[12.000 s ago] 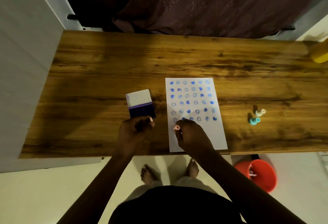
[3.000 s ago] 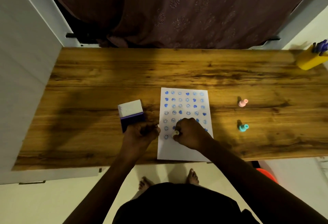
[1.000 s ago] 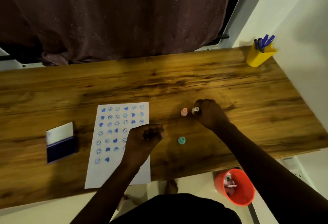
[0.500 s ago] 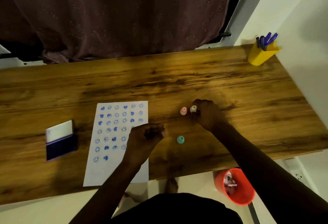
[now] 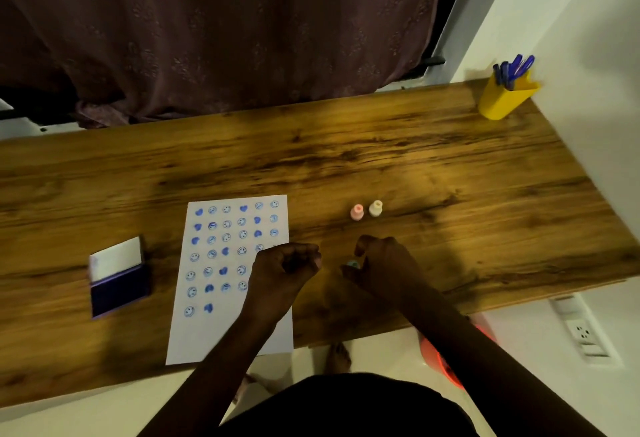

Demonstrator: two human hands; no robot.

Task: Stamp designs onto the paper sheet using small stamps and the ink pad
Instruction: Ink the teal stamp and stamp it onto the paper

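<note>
Right of the paper [image 5: 228,277], R hand [image 5: 384,270] fingers closed around teal stamp [image 5: 353,264] for inking; L hand [image 5: 284,274] fisted, contents unclear.

There is just one camera, worn on the person's head. It looks down from high up and a bit forward. The left hand [image 5: 285,272] and right hand [image 5: 382,268] sit low in the middle of the picture. The wooden table [image 5: 346,159] stretches out past them, and the floor shows below them.
</note>
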